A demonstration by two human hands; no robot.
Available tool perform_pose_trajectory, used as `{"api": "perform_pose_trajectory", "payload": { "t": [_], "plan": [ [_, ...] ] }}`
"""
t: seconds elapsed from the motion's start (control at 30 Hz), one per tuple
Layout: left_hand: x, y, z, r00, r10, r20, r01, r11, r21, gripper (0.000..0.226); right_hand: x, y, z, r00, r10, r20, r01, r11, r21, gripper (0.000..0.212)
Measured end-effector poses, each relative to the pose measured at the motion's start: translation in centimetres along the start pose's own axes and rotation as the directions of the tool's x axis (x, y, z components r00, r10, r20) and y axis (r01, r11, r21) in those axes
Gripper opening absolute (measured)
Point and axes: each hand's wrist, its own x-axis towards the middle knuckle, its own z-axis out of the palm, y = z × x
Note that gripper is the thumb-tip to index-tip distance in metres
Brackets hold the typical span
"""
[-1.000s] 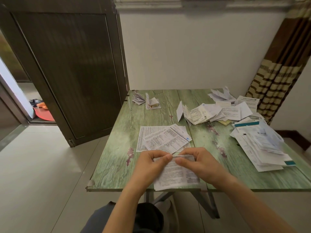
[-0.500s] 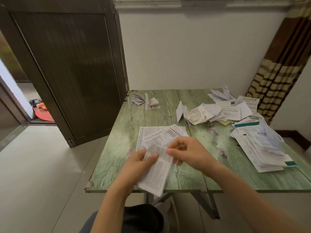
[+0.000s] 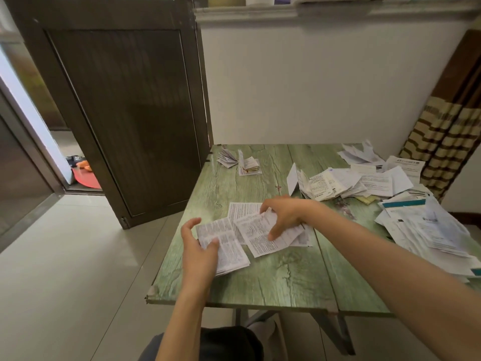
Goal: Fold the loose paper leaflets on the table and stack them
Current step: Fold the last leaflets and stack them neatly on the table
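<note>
Green table (image 3: pixel 286 277), one leaflet folded, many more loose.
Left hand (image 3: pixel 199 254) pinches the folded leaflet (image 3: pixel 230 247) near the table's front edge. Right hand (image 3: pixel 285 213), fingers bent, grabs the top sheet (image 3: pixel 260 237) mid-table. That sheet may crumple or drag others along.

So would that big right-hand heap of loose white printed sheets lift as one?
Probably not: the heap of loose white printed sheets lies fanned at odd angles, so it would likely slide apart. The sheets look thin, so probably light and floppy. Pushed, the top ones might skid over those beneath.
</note>
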Motion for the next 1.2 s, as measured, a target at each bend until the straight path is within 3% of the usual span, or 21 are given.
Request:
{"api": "perform_pose_trajectory", "payload": {
  "t": [0.07,0.13,0.2,0.27,0.33,0.4,0.47,0.57,0.63,0.77,0.87,0.97,1.03,1.1,1.2],
  "plan": [
    [0.0,0.0,0.2,0.998,0.059,-0.024,-0.057,0.996,0.062,0.023,-0.1,-0.2,-0.2,1.000,-0.001,-0.015,0.001,1.000,0.005,0.052],
    [-0.1,0.1,0.3,0.997,0.065,-0.047,-0.063,0.997,0.036,0.027,-0.6,0.1,-0.2,0.991,-0.043,-0.129,0.051,0.997,0.061,0.020],
    [-0.1,0.2,0.3,0.996,0.035,-0.080,-0.036,0.999,-0.016,0.031,-1.7,0.6,-0.4,0.959,-0.047,-0.278,0.122,0.959,0.257,0.018],
    [-0.1,0.2,0.3,0.993,0.035,-0.114,-0.037,0.999,-0.015,0.029,-3.4,0.9,-0.7,0.929,0.025,-0.368,0.199,0.807,0.556,0.015],
    [-0.3,0.4,0.5,0.991,0.080,-0.110,-0.083,0.996,-0.019,0.025,-4.9,0.9,-0.6,0.921,0.087,-0.380,0.277,0.540,0.795,0.014],
    [-1.1,1.1,0.8,0.994,0.108,-0.017,-0.109,0.990,-0.089,0.018,-5.9,0.6,0.3,0.912,0.131,-0.388,0.332,0.317,0.888,0.019],
    [-1.9,1.9,1.3,0.984,0.113,0.136,-0.092,0.984,-0.153,0.024,-6.7,-0.1,1.7,0.897,0.145,-0.418,0.377,0.242,0.894,0.019],
    [-2.6,2.2,1.8,0.943,0.084,0.321,-0.049,0.992,-0.114,0.030,-7.3,-1.6,4.3,0.886,0.144,-0.441,0.404,0.227,0.886,0.013],
    [-2.8,2.2,2.0,0.950,0.076,0.302,-0.059,0.996,-0.065,0.018,-7.5,-2.1,5.4,0.892,0.126,-0.433,0.391,0.264,0.882,0.013],
    [-2.5,1.9,1.4,0.972,0.093,0.218,-0.101,0.995,0.027,0.028,-8.5,-1.7,5.1,0.927,-0.047,-0.371,0.358,0.394,0.846,0.022],
    [-2.1,1.9,1.0,0.970,0.039,0.242,-0.020,0.997,-0.081,0.030,-9.1,-1.1,4.5,0.929,-0.071,-0.362,0.350,0.478,0.806,0.041],
    [-1.8,1.8,1.2,0.960,-0.055,0.273,0.135,0.949,-0.283,0.036,-9.2,-0.9,4.6,0.917,-0.043,-0.396,0.368,0.472,0.801,0.046],
    [-1.7,1.6,1.4,0.936,-0.078,0.343,0.198,0.923,-0.330,0.049,-9.2,-1.0,4.8,0.915,-0.035,-0.402,0.374,0.445,0.813,0.040],
    [-1.6,1.4,1.5,0.931,-0.070,0.358,0.205,0.912,-0.356,0.055,-9.2,-1.2,5.1,0.916,-0.052,-0.398,0.390,0.345,0.854,0.034],
    [-1.8,1.4,1.7,0.947,-0.037,0.319,0.168,0.903,-0.395,0.052,-9.4,-1.6,5.7,0.903,-0.071,-0.423,0.429,0.143,0.892,0.052]
  ]
}}
